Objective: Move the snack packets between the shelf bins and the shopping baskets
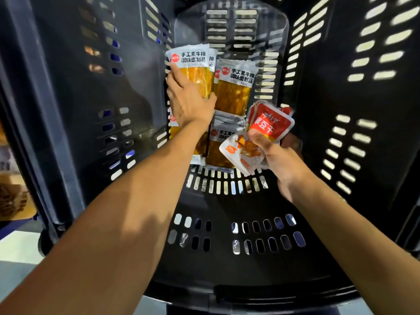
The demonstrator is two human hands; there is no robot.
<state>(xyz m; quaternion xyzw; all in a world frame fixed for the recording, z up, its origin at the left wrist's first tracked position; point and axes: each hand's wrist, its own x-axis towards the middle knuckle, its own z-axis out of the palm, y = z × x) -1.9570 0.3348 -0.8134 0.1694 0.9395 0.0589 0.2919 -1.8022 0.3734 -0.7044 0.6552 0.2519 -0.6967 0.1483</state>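
Black slotted plastic forms the deep shopping basket [227, 226], seen from above with both bare arms reaching into it. The left hand [188, 103] has its fingers wrapped round a long yellow snack packet [195, 64] with a white printed top, at the basket's far end. The right hand [277, 160] clutches a bunch of small red and white pouches [270, 123] nearby. More yellow packets [234, 89] lie overlapping on the basket floor, between and under the hands. This looks like gathering or depositing; I cannot tell which. Next, both handfuls likely need lifting clear of the rim or letting go onto the pile.
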